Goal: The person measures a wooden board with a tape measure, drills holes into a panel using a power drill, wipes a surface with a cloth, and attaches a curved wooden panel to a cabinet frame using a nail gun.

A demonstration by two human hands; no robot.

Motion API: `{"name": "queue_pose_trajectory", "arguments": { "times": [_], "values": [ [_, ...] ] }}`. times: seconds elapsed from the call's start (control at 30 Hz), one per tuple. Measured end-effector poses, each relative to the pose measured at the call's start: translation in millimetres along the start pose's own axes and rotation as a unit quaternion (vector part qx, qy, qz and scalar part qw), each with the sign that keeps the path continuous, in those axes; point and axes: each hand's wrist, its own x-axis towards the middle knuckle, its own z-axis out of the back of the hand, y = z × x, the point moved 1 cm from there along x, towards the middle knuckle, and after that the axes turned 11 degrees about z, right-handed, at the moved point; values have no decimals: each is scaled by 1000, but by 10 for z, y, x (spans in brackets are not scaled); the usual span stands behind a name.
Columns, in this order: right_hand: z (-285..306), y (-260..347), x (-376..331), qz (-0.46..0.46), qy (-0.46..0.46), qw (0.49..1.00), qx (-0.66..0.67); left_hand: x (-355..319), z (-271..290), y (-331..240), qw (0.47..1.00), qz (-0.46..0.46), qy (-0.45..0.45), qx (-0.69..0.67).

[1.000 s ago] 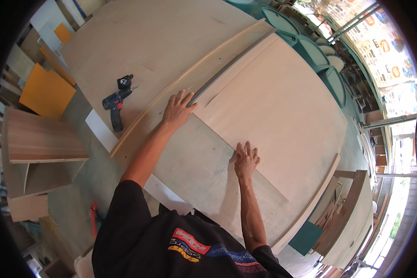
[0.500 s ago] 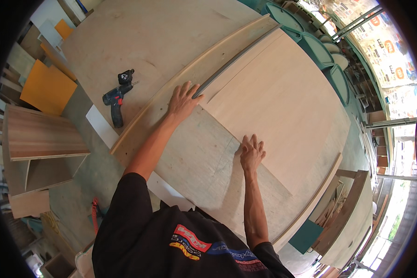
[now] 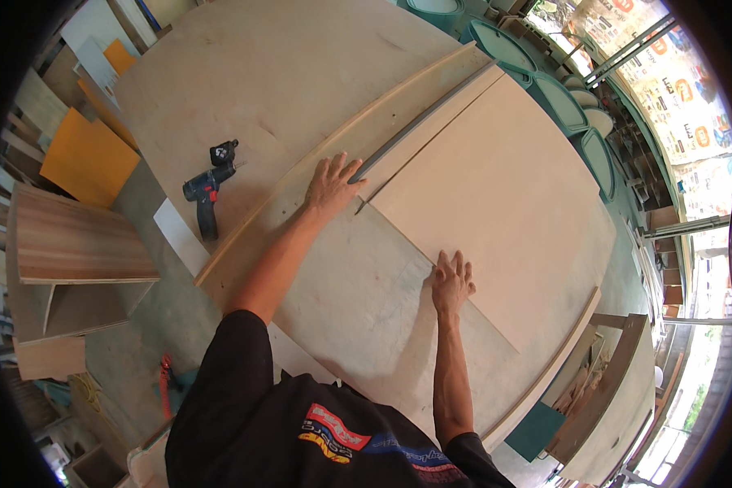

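A large plywood panel (image 3: 496, 195) lies flat on the pale worktable (image 3: 350, 276). Along its left side runs a narrow plywood strip (image 3: 435, 128), parted from the panel by a thin dark gap. A dark grey bar (image 3: 407, 134) borders the strip's outer side. My left hand (image 3: 331, 193) rests palm down with fingers spread, its fingertips at the near end of the bar and strip. On the panel's near edge, my right hand (image 3: 452, 285) presses its spread fingertips against the top. Neither hand is wrapped around anything.
A long wooden rail (image 3: 260, 215) crosses the table left of the bar; beyond it lies a cordless drill (image 3: 206, 203). Another rail (image 3: 545, 366) lines the right side. A wooden cabinet (image 3: 85, 244) stands at left, an open wooden case (image 3: 606, 390) at right, green-rimmed panels (image 3: 557, 102) at far right.
The panel has shifted right, away from the strip, and the gap between them is wider. Both hands have moved slightly right and nearer in the picture, while the whole view has shifted a little.
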Motion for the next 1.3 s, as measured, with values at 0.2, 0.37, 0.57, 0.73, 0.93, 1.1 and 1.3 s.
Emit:
{"name": "queue_pose_trajectory", "arguments": {
  "times": [0.2, 0.37, 0.57, 0.73, 0.93, 1.1, 1.3],
  "values": [
    [-103, -387, 131, -43, -55, 997, -45, 537, 64, -149, 999, -18, 14, -39],
    [-138, -565, 140, -68, -109, 990, -64, 1143, 68, -300, 998, -56, -13, -4],
    [-168, -624, 146, -77, -142, 986, -40, 1604, 71, -440, 996, -86, 1, -18],
    [-149, -624, 150, -73, -161, 984, -33, 1982, 118, -601, 990, -136, -13, -15],
    [-135, -628, 163, -71, -168, 983, -32, 2434, 143, -963, 960, -50, 126, -246],
    [-123, -638, 154, -63, -177, 982, -28, 2639, 152, -1357, 976, 31, 191, -97],
    [-78, -836, 33, -76, -174, 980, -61, 2552, 906, -1556, 913, 105, 212, -331]
  ]
}}
